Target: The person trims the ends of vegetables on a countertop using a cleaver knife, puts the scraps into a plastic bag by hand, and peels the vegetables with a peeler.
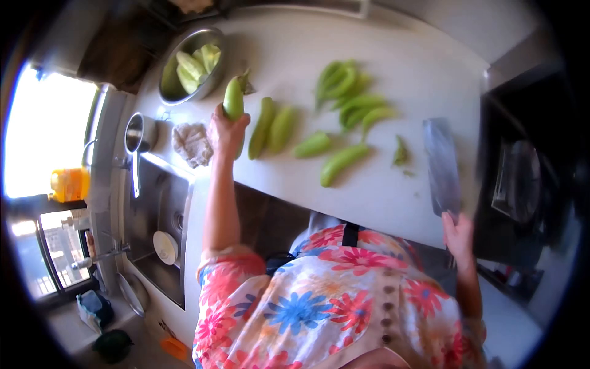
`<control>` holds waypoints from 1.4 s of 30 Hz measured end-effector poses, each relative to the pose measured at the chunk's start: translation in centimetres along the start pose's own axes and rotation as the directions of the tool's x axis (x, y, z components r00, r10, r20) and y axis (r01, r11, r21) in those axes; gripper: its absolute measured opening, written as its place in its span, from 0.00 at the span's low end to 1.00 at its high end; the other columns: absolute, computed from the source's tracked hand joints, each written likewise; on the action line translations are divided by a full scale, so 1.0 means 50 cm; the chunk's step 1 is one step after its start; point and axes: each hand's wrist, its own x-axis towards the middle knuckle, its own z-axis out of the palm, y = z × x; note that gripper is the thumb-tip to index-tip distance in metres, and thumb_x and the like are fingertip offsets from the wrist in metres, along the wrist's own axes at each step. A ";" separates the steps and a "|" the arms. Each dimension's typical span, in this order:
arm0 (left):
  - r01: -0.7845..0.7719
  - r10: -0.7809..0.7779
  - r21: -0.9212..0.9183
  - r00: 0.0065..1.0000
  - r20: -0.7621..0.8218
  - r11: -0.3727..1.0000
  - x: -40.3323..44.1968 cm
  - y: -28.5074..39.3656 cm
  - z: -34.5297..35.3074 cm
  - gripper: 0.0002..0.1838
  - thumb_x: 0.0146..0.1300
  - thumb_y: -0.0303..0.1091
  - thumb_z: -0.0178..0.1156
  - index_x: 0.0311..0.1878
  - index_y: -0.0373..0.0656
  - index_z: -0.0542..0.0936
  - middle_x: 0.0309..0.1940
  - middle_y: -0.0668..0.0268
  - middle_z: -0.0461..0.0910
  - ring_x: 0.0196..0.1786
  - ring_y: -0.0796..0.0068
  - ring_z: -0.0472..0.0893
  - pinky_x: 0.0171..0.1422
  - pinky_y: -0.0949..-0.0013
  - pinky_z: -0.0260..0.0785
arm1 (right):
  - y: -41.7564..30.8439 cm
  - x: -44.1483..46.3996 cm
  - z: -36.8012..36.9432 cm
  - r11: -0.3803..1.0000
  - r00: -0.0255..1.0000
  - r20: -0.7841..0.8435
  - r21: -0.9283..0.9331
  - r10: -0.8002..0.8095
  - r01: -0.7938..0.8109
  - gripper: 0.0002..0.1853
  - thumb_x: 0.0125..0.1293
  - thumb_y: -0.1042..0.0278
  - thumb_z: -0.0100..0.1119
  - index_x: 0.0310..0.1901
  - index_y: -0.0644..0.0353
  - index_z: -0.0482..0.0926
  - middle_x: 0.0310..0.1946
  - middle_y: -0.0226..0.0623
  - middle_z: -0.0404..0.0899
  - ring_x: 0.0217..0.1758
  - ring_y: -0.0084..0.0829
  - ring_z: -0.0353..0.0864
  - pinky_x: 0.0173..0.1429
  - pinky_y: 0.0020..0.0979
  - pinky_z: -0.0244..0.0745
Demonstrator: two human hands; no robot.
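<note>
My left hand (228,132) is wrapped round a pale green pepper (233,98), held upright over the counter's left part. My right hand (458,232) grips the handle of a wide cleaver (440,160), its blade over the counter's right end. Two long green peppers (272,128) lie just right of my left hand. A short piece (313,144) and a longer pepper (344,164) lie mid-counter, and behind them is a cluster of thin green peppers (338,80). Small green stem scraps (401,152) are left of the blade.
A metal bowl (166,80) with green pieces stands at the back left. Nearer are a saucepan (140,132) and a crumpled cloth (192,144). The sink (153,212) holds a white dish (165,247). A dark stove (516,178) is at the right.
</note>
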 end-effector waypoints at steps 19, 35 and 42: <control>0.957 0.527 -0.020 -0.142 0.838 0.290 -0.400 0.204 0.223 0.35 0.56 0.53 0.51 0.57 0.30 0.66 0.29 0.50 0.75 0.19 0.64 0.76 0.23 0.69 0.71 | 0.021 -0.034 0.002 0.906 0.918 0.091 -0.149 -0.386 0.396 0.11 0.65 0.70 0.54 0.47 0.61 0.76 0.20 0.42 0.74 0.20 0.39 0.75 0.27 0.33 0.70; 0.798 0.361 -0.280 0.085 0.929 0.533 -0.444 0.234 0.231 0.25 0.57 0.41 0.59 0.50 0.30 0.69 0.28 0.54 0.76 0.24 0.63 0.78 0.27 0.65 0.73 | 0.026 -0.001 -0.012 0.824 0.859 0.268 -0.267 -0.435 0.500 0.09 0.63 0.71 0.53 0.44 0.60 0.76 0.25 0.46 0.78 0.27 0.45 0.79 0.29 0.40 0.72; 0.404 0.381 -0.504 0.349 0.856 0.763 -0.449 0.248 0.255 0.26 0.55 0.39 0.63 0.51 0.31 0.70 0.30 0.60 0.76 0.30 0.73 0.77 0.36 0.69 0.72 | 0.029 0.039 0.008 0.834 0.882 0.291 -0.314 -0.371 0.454 0.08 0.63 0.71 0.52 0.42 0.61 0.77 0.21 0.48 0.77 0.25 0.48 0.78 0.29 0.42 0.72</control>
